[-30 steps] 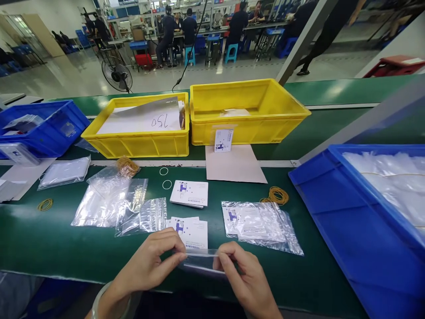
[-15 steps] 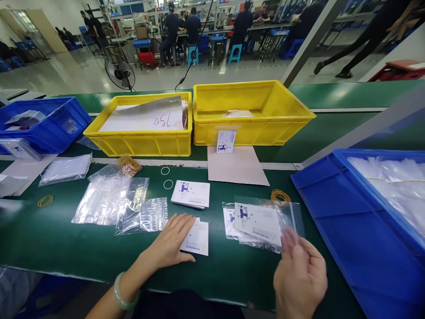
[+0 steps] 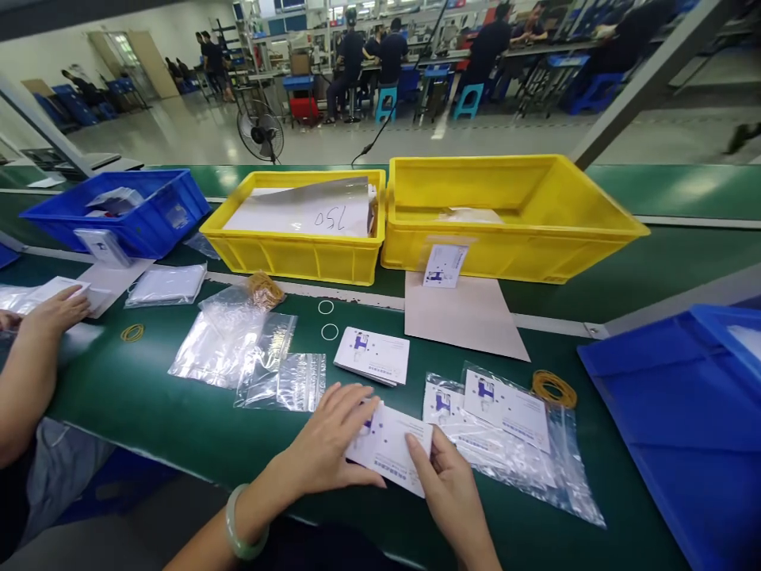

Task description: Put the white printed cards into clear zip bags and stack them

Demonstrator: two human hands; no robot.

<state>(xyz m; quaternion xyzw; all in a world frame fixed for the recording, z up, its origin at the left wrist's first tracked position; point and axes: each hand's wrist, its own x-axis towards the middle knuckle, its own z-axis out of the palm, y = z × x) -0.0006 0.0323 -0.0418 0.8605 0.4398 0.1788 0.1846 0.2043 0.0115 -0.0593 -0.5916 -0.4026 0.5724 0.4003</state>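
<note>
A white printed booklet with purple marks lies between my two hands, low over the table. My left hand spans its left end, fingertips at the upper edge and thumb at the lower. At the right end, my right hand pinches it, thumb on top. Just beyond is a small stack of similar booklets. To the right lie clear plastic bags with booklets inside, overlapping. Clear zip bags are left of my left hand.
Yellow rubber bands lie by the bagged booklets, and more sit on the plastic bags. Two yellow bins stand behind, a blue bin right, another blue bin left. A co-worker's hand is at far left.
My right hand has let go of the bagged booklet and moved left to grip the loose booklet's right end. My left hand has shifted onto its left end. The view has swung left.
</note>
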